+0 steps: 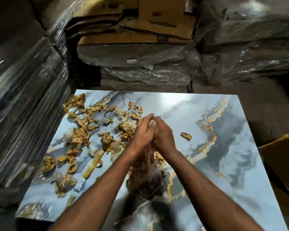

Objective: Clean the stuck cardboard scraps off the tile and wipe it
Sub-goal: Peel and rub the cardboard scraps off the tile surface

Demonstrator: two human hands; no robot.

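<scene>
A glossy blue-grey marble-look tile point(223, 164) with gold veins lies flat in front of me. Several torn brown cardboard scraps point(80, 135) are strewn over its left half, and one lone scrap point(186, 136) lies to the right of my hands. My left hand point(143, 132) and my right hand point(163, 134) are pressed together above the tile's middle, fingers curled round a small crumpled wad of clear plastic and cardboard point(152, 122). Below my wrists a blurred strip of torn cardboard point(147, 165) trails down to the tile.
Plastic-wrapped stacks point(23, 105) rise close along the tile's left edge. More wrapped bundles point(145, 64) and flattened cartons point(140, 25) stand behind it. An open cardboard box point(284, 157) sits at the right edge.
</scene>
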